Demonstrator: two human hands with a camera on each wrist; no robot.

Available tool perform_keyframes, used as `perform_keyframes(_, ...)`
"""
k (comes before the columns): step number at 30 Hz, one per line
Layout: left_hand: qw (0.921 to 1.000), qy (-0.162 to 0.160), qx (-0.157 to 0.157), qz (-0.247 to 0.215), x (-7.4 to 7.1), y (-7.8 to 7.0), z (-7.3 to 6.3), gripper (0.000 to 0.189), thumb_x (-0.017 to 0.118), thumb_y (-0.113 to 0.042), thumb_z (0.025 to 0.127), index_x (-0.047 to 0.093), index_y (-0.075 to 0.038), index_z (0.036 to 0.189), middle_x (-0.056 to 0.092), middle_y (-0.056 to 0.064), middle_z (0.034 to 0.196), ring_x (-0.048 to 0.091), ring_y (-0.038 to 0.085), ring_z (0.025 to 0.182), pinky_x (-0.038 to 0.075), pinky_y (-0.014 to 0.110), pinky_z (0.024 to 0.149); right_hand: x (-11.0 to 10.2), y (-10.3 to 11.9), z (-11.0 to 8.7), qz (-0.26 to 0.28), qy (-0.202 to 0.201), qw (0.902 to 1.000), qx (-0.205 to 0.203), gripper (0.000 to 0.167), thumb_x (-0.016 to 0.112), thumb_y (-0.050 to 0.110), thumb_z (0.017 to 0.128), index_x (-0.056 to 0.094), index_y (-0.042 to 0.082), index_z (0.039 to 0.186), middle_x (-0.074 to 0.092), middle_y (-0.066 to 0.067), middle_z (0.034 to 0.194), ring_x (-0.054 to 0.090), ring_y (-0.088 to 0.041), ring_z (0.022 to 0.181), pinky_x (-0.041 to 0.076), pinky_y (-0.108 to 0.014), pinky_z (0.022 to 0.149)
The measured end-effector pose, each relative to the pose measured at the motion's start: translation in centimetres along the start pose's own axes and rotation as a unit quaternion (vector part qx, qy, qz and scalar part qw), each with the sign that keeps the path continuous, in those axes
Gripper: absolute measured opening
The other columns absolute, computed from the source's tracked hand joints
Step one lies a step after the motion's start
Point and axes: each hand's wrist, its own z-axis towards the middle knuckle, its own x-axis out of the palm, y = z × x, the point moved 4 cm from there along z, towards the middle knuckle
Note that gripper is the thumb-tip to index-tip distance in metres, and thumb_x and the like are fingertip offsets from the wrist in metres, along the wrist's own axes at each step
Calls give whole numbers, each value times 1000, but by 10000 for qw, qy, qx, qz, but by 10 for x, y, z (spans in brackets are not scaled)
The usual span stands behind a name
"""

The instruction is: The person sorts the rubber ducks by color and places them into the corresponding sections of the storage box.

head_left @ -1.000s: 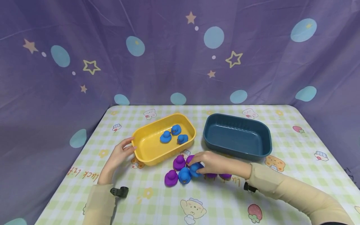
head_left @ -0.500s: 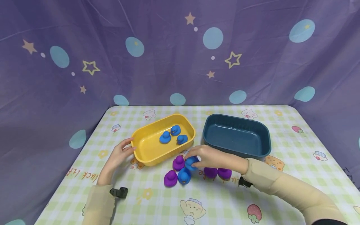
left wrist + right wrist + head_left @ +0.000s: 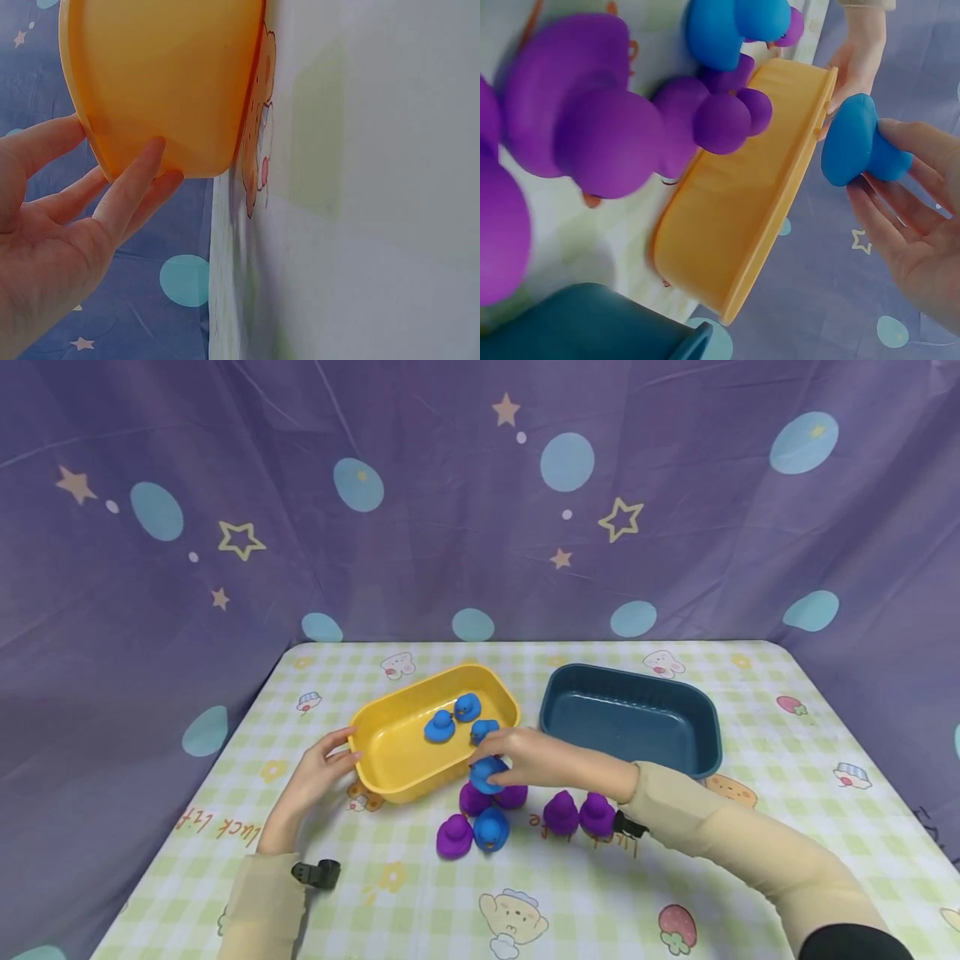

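Observation:
My left hand (image 3: 321,770) holds the left end of a yellow plastic basin (image 3: 390,789); in the left wrist view some fingers lie on its outer wall and others reach the rim. Three blue rubber ducks (image 3: 439,727) sit inside. With thumb and fingertips, my right hand (image 3: 536,758) pinches another blue rubber duck (image 3: 847,142), raised near the basin's front right wall. Below it are two purple ducks (image 3: 512,797), partly covered. A blue duck (image 3: 491,831) and a purple duck (image 3: 454,837) lie nearer, and two purple ducks (image 3: 561,813) sit further right.
A dark teal basin (image 3: 630,727), with no ducks visible in it, stands right of the yellow one. Both rest on a checkered tablecloth (image 3: 375,910). A purple curtain (image 3: 420,527) hangs behind the table. Small black cameras (image 3: 318,874) are worn at the wrists.
My right hand has lifted the blue duck from the cluster and carried it left and away from me toward the yellow basin, uncovering purple ducks. My left hand stays on the basin.

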Motion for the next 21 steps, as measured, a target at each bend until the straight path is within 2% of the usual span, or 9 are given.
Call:
perform_keyframes(7,10000,11,-28,-64,0,-2,-1,57,56,-20,87,30,2,134,31,26,134,42,37,116,44,16,80,-4,-2,14,186,-127,9997,-90,27,68,8,76,64,2,102,63,-4,93,56,-11,83,47,-17,73)
perform_keyframes(14,10000,23,-22,-91,1,-2,-1,57,56,-18,88,30,3,134,30,27,134,42,38,115,45,16,79,-7,-5,24,287,-148,9995,-57,28,68,5,75,64,0,102,64,-6,98,59,-13,89,46,-15,77)
perform_keyframes(21,10000,-10,-46,-52,1,-2,-1,56,56,-18,88,30,3,134,31,26,134,43,38,115,45,17,79,-8,-11,35,86,-138,9998,134,29,68,8,76,64,4,104,65,-5,98,57,-11,80,49,-23,72)
